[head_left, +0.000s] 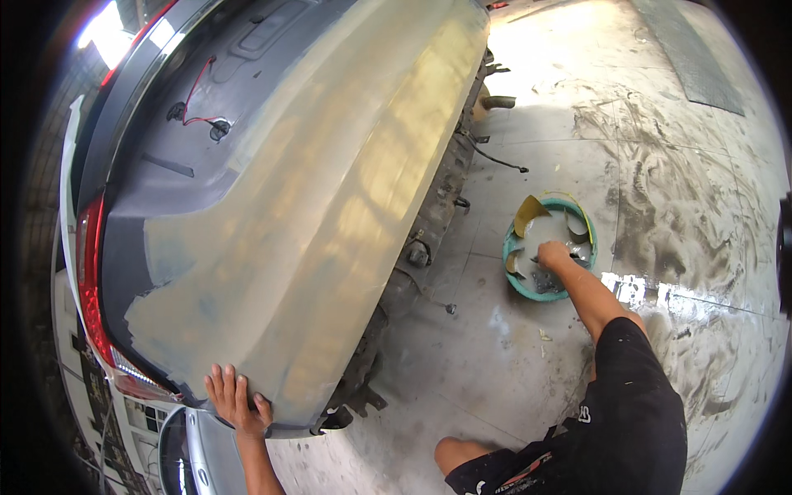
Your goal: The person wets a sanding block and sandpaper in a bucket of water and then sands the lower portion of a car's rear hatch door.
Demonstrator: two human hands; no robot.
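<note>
My left hand [237, 403] rests open, fingers spread, on the lower corner of a car's rear panel [280, 247]. The panel is coated in patchy beige filler and dull primer. My right arm reaches down to a green bucket [509, 276] on the floor, which holds cloudy water. Inside the bucket my right hand [551, 254] is closed. A dark bit shows by its fingers, but I cannot make out what it holds. Curved yellowish sheets [530, 214], which look like sandpaper, lean against the bucket's inner wall.
A red tail light [89, 285] borders the panel at left. Loose wires [198, 103] hang from the panel's recess. Brackets and a cable [499, 157] jut from the car's exposed underside. Wet, dirty smears [685, 198] cover the floor at right; a dark mat [693, 58] lies beyond.
</note>
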